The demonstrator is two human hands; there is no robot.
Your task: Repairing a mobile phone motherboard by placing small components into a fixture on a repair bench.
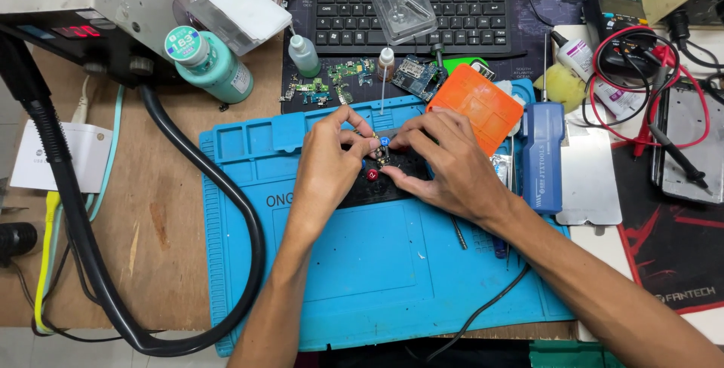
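Two bare forearms come up from the lower edge of the head view, slim and sinewy, with no sleeves showing anywhere along them. The left hand (326, 168) wears no glove, ring, watch or wristband, and the right hand (445, 168) is just as plain. The fingernails that show are cut short, and knuckles and tendons stand out clearly on both.

One view only, head-worn. The camera looked steeply down and forward from above the person's own forearms, close to the bench. The fingers (369, 142) of both hands sat near frame centre over the blue work mat (377, 262). Beyond the fingers, the keyboard (422, 6) marked the far edge. The wooden desk (166, 210) lay left of them, the multimeter leads (648, 89) right.
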